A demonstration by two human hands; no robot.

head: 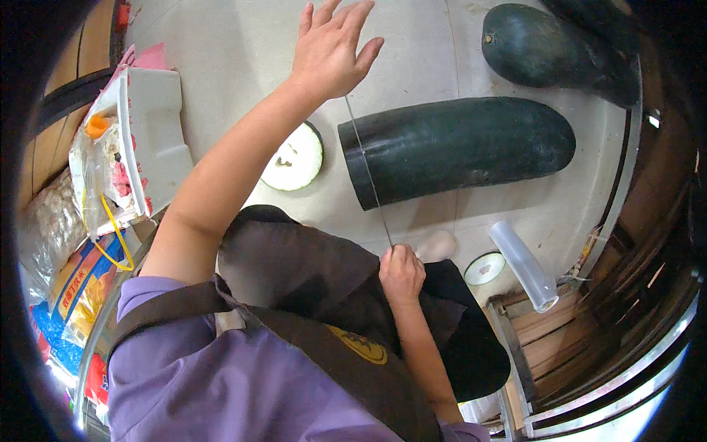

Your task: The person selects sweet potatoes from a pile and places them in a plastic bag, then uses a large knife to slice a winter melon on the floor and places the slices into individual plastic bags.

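A large dark green winter melon (pixel 469 146) lies on its side on the pale surface, its left end cut flat. Across it near that end runs a long, thin blade (pixel 370 171), seen edge-on, likely a knife. My right hand (pixel 402 271) is closed around its near end. At the blade's far end is my left hand (pixel 337 50), fingers spread; whether the palm touches the blade is hard to tell. A round cut melon piece (pixel 295 157) with white flesh lies left of the melon, partly behind my left forearm.
Another dark melon (pixel 536 47) lies at the upper right. A smaller round slice (pixel 485 269) and a roll of clear plastic (pixel 525 268) lie at the lower right. A white foam box (pixel 157 121) holding scraps and several plastic bags (pixel 83 282) stand at the left.
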